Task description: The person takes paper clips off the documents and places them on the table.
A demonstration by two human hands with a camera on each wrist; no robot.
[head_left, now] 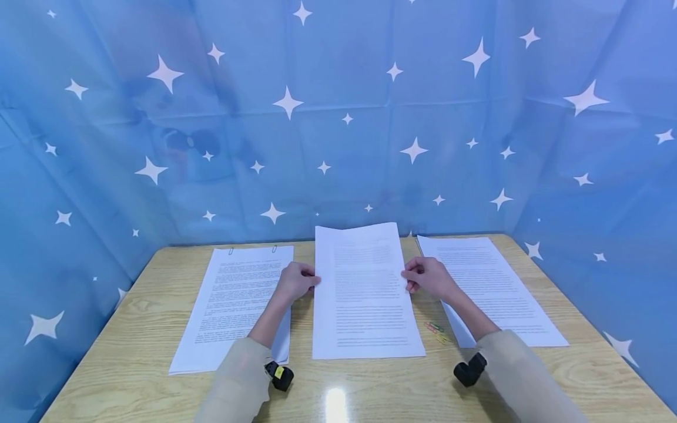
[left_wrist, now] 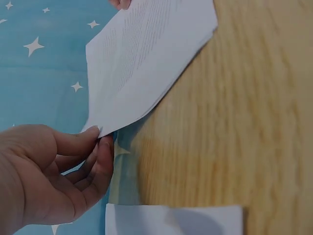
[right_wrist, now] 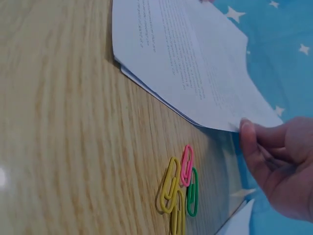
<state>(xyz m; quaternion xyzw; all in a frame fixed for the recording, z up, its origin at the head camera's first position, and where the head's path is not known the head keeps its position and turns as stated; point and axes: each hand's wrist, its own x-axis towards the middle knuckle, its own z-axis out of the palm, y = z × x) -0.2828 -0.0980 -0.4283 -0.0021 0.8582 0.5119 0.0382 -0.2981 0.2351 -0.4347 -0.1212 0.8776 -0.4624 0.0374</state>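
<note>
Printed paper sheets [head_left: 365,294] stand in the middle of the table, their upper part raised and bowed while the lower edge is at the tabletop. My left hand [head_left: 297,281] pinches their left edge between thumb and fingers, as the left wrist view shows at the hand [left_wrist: 63,171]. On the opposite edge, my right hand [head_left: 429,276] pinches the sheets too; in the right wrist view its thumb lies on top of the paper [right_wrist: 186,63]. Pink, green and yellow paper clips [right_wrist: 186,165] lie on the wood, near the right hand.
To the left lies a printed stack [head_left: 238,305] with two paper clips [head_left: 231,251] on its top edge. Another printed stack [head_left: 497,294] lies at the right, partly behind the right forearm. A blue star-patterned curtain [head_left: 349,147] hangs behind the wooden table [head_left: 132,329].
</note>
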